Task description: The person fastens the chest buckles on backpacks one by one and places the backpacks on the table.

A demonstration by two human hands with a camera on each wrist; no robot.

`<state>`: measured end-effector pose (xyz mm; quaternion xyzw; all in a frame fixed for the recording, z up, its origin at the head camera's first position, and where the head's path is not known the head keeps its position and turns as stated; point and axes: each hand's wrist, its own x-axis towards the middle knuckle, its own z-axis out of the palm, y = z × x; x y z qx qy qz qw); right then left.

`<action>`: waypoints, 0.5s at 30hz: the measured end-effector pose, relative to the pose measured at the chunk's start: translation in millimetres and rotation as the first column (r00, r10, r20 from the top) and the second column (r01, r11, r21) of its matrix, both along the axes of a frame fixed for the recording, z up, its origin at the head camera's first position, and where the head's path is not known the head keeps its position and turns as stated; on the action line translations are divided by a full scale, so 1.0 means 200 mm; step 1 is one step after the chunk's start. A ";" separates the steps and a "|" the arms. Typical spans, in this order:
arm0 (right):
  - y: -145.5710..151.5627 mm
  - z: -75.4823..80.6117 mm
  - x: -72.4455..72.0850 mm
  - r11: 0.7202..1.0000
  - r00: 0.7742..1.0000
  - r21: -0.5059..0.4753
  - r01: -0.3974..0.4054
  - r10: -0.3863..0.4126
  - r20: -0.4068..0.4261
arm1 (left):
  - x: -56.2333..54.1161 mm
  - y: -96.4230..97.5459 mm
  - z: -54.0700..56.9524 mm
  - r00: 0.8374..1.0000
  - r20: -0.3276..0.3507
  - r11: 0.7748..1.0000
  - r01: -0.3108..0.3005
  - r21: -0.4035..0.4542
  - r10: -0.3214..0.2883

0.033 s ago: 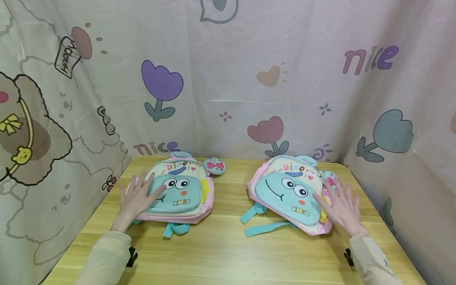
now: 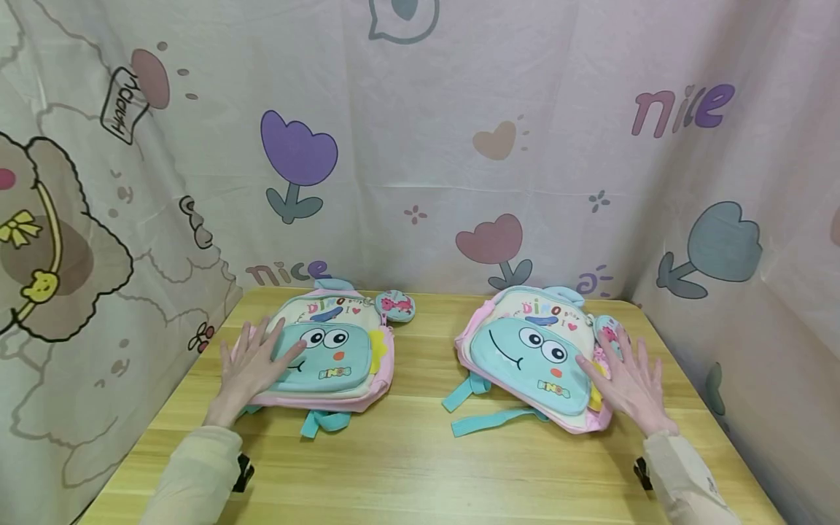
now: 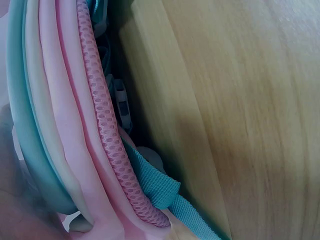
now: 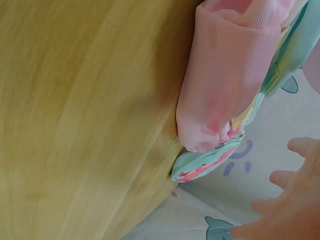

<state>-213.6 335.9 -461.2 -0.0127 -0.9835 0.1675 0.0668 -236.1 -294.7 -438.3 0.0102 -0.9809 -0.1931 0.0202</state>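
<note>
Nothing has moved: my left grip (image 2: 256, 368) is spread at the left backpack (image 2: 344, 346), my right grip (image 2: 628, 379) spread beside the right backpack (image 2: 528, 357), both on the bench (image 2: 407, 467), and a loose strap (image 2: 492, 421) could catch if I drag carelessly.

left backpack (image 2: 351, 357) and right backpack (image 2: 525, 364): pink sides, cream top, aqua pocket with printed cartoon face, multicoloured lettering. straps (image 2: 492, 421): turquoise. tags (image 2: 395, 306): aqua, pink print. table (image 2: 407, 467): yellow-brown wood grain. curtain (image 2: 407, 131): off-white, printed with purple, pink and grey-blue tulips. sleeves (image 2: 193, 474): cream.
</note>
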 end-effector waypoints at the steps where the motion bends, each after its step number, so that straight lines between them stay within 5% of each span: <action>1: 0.00 0.00 0.00 1.000 1.000 -0.001 0.000 0.000 0.001 | 0.00 0.00 0.00 1.000 0.000 1.000 0.001 0.000 -0.001; 15: -0.01 -0.01 0.01 1.000 1.000 -0.020 -0.009 0.009 0.016 | 0.00 0.03 -0.01 1.000 0.001 1.000 0.012 -0.016 -0.012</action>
